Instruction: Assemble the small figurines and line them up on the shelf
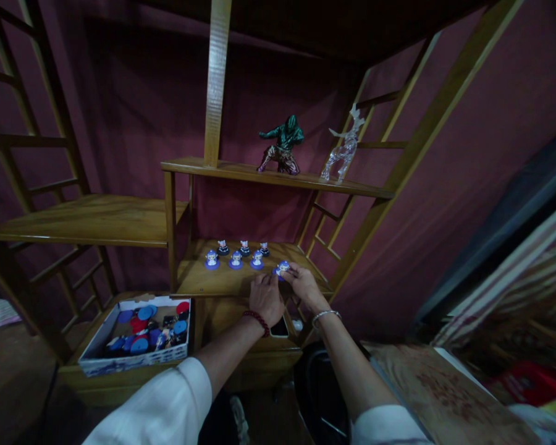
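Note:
A small purple-and-white figurine (282, 268) stands on the lower shelf (222, 285), near its right front. My right hand (304, 287) pinches it from the right side. With fingers bent, my left hand (265, 299) is at the left edge of its round purple base; its fingertips are partly hidden. To the left is a front row of matching figurines (235, 259) on purple bases. Behind them, a row of black-and-white figurines (244, 248) stands on dark bases.
An open cardboard box (136, 366) with jumbled figurines and red and blue discs sits at lower left. The upper shelf (241, 170) holds a green-and-bronze crouching statue (285, 145) and a clear deer figure (343, 148). A phone (279, 327) lies below my hands. A wooden post (217, 86) rises above.

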{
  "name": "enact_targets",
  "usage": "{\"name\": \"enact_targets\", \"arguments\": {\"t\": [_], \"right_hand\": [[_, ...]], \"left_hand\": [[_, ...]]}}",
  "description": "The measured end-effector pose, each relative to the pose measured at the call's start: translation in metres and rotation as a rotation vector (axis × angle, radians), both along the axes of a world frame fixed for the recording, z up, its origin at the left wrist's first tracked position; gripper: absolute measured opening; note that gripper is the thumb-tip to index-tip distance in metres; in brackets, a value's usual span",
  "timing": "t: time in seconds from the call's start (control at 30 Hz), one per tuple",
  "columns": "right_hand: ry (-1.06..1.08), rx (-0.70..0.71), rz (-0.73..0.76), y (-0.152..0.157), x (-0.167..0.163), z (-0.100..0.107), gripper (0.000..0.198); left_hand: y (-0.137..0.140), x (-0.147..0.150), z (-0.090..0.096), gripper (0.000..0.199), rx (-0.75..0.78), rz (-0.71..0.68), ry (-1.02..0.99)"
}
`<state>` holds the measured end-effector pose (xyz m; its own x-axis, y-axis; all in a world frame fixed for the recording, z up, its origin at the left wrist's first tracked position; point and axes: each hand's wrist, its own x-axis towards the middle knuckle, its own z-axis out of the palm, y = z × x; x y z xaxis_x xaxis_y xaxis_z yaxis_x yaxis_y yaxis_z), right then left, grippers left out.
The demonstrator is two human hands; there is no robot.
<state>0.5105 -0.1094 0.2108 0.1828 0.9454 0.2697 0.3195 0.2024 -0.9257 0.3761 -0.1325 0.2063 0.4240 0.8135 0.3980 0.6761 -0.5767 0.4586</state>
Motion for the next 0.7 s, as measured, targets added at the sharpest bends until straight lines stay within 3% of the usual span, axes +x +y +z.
{"name": "enact_targets", "arguments": {"t": [0.7], "right_hand": [[-0.039, 0.018, -0.003, 0.028, 0.02, -0.007, 0.016]], "left_hand": [[0.016, 0.018, -0.003, 0.044, 0.037, -0.019, 0.052]]}}
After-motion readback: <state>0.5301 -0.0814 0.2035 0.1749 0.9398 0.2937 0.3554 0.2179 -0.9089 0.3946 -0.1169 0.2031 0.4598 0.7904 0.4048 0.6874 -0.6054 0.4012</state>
